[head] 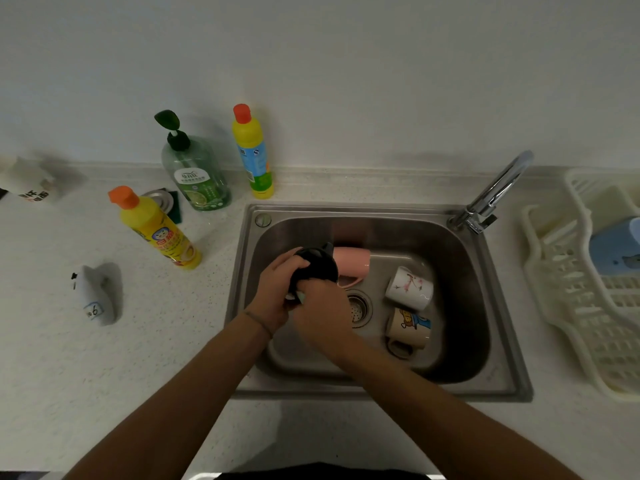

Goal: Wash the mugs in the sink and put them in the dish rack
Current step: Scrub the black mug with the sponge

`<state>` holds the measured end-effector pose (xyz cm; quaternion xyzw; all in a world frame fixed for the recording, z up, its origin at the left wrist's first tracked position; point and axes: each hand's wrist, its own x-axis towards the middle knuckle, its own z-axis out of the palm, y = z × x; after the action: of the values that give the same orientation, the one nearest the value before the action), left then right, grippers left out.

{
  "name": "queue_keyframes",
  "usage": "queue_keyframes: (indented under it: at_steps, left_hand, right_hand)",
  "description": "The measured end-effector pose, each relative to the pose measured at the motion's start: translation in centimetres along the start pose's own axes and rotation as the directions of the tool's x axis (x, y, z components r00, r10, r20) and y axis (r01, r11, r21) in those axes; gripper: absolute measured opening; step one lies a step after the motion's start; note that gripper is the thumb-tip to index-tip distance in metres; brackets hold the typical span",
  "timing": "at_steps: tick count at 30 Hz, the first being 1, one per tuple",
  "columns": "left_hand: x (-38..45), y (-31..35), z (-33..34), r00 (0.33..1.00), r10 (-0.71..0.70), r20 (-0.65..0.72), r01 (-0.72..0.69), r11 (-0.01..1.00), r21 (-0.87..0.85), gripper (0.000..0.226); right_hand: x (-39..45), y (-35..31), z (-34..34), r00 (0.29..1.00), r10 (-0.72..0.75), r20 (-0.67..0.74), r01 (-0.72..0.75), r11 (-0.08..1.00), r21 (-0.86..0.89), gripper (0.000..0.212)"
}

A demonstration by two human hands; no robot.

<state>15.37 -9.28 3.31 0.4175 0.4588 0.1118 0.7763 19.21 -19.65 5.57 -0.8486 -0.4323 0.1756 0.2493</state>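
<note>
Over the left half of the steel sink (478, 271), my left hand (273, 292) grips a black mug (317, 263) from its left side. My right hand (322, 315) is pressed against the mug's near end, fingers curled around something small and pale there; what it is cannot be told. A pink mug (353, 263) lies on its side behind the black one. On the sink floor at the right lie a white flowered mug (410, 287) and a beige cartoon mug (408, 329). A blue mug (614, 247) sits in the cream dish rack (568, 306) at the far right.
The chrome faucet (495, 192) rises at the sink's back right corner. On the counter to the left stand a green pump soap bottle (195, 174), two yellow detergent bottles (157, 230) (252, 150), a white mug-like object (95, 296) and a dark green scouring pad (175, 209).
</note>
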Motion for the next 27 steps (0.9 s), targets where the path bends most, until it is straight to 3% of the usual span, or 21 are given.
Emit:
queue_keyframes:
  at_steps: [1,2,4,6,9,11,13,15,17,19,21,23,24,27]
  left_hand:
    - [0.1,0.1,-0.3,1.000,-0.013,0.005,0.013,1.000,0.023,0.042]
    - [0.1,0.5,-0.9,0.998,-0.053,0.017,0.052,0.996,0.070,0.041]
    - [0.4,1.0,-2.3,0.980,-0.175,0.096,0.155,0.971,0.180,0.051]
    - [0.3,1.1,-2.7,0.957,-0.232,0.172,0.193,0.957,0.217,0.060]
    - [-0.2,0.2,-1.0,0.971,-0.149,0.186,0.147,0.989,0.024,0.065]
    - [-0.4,-1.0,0.3,0.986,-0.018,0.163,0.040,0.990,-0.138,0.063]
    - [-0.6,-1.5,1.0,0.994,0.046,0.096,-0.027,0.981,-0.192,0.047]
    - [-0.7,-1.5,0.7,0.997,0.058,0.051,-0.047,0.979,-0.200,0.033]
    - [-0.5,-1.4,0.0,0.995,0.045,0.085,-0.027,0.980,-0.195,0.034]
    - [-0.6,-1.5,-0.2,0.997,0.018,0.080,-0.005,0.987,-0.163,0.037]
    - [-0.7,-1.8,0.3,0.998,0.032,0.059,-0.022,0.988,-0.153,0.043]
    - [-0.6,-2.2,0.6,0.997,0.063,0.052,-0.055,0.988,-0.145,0.053]
    - [-0.7,-2.1,0.5,0.997,0.063,0.052,-0.056,0.990,-0.128,0.057]
    - [-0.4,-1.6,-0.7,0.997,0.008,0.074,-0.005,0.999,-0.038,0.049]
  right_hand:
    - [-0.1,0.3,0.0,1.000,-0.016,0.019,0.015,0.999,0.043,0.021]
    - [-0.2,1.1,-0.3,0.993,-0.114,0.044,0.115,0.993,-0.026,0.022]
    - [-0.7,3.3,-1.1,0.926,-0.360,0.113,0.377,0.881,-0.287,0.022]
    - [-0.9,4.3,-1.6,0.887,-0.437,0.150,0.459,0.798,-0.390,0.020]
    - [-0.6,3.1,-0.8,0.943,-0.328,0.055,0.325,0.871,-0.368,0.020]
    - [-0.2,1.6,0.1,0.991,-0.126,-0.054,0.112,0.971,-0.211,0.022]
    - [-0.1,0.9,1.0,0.990,0.027,-0.140,-0.026,1.000,0.005,0.025]
    - [-0.7,0.9,1.1,0.995,-0.013,-0.101,0.016,0.999,0.029,0.026]
    - [-1.1,2.3,0.2,0.980,-0.201,0.012,0.200,0.961,-0.189,0.029]
    - [-1.0,3.7,-0.4,0.960,-0.274,0.064,0.279,0.900,-0.334,0.033]
    - [-1.0,2.8,0.1,0.989,-0.142,0.051,0.150,0.955,-0.255,0.033]
    - [-0.8,1.5,0.6,0.997,0.028,0.065,-0.026,0.999,-0.030,0.033]
    - [-0.8,1.5,0.6,0.996,0.026,0.090,-0.028,0.999,0.023,0.034]
    - [-1.1,3.8,-0.6,0.954,-0.250,0.163,0.287,0.921,-0.264,0.035]
